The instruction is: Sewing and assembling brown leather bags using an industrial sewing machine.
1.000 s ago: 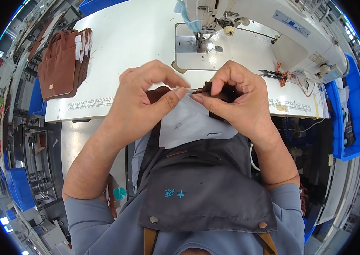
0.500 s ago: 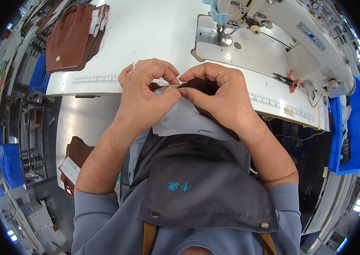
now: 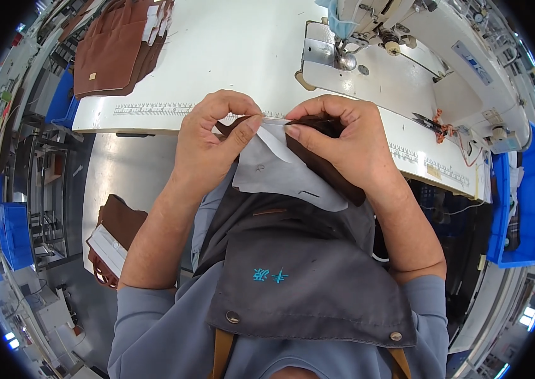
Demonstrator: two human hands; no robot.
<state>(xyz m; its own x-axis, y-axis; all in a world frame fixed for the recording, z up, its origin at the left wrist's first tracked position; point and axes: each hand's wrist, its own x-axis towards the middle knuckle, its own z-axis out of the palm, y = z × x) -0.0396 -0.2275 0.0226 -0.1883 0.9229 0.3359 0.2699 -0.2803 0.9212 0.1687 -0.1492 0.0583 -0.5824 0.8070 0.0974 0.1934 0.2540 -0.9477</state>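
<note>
Brown-and-grey piece (image 3: 273, 174) is up between your two hands, in front of your apron (image 3: 311, 284), its top edge overlapping the near edge of the counter (image 3: 236, 57) in view. Your left hand (image 3: 210, 139) has its grip clamped on the top edge, thumb and index finger together. Your right hand (image 3: 352, 132) pinches the same edge just beside it, grip also clamped on the piece, dark brown side folding out under your palm. Short stretch of edge shows between your fingertips. Grey face is toward you, with a small hand-drawn mark and a short dark line low down. Can't tell if the bottom touches your apron.

Beyond your right hand: white sewing machine (image 3: 488, 91) on the counter, light blue mask (image 3: 341, 24) hanging on it, dark snips (image 3: 428, 121) with orange cord (image 3: 442, 129) near its base. Ruler strip (image 3: 154, 108) runs along the counter's front. Stack of brown bags (image 3: 109, 57) sits far left on the counter. Lower left, near your left forearm: brown bundle (image 3: 122, 221) with a white sheet (image 3: 108, 247). Blue bin (image 3: 532, 208) at far right.
</note>
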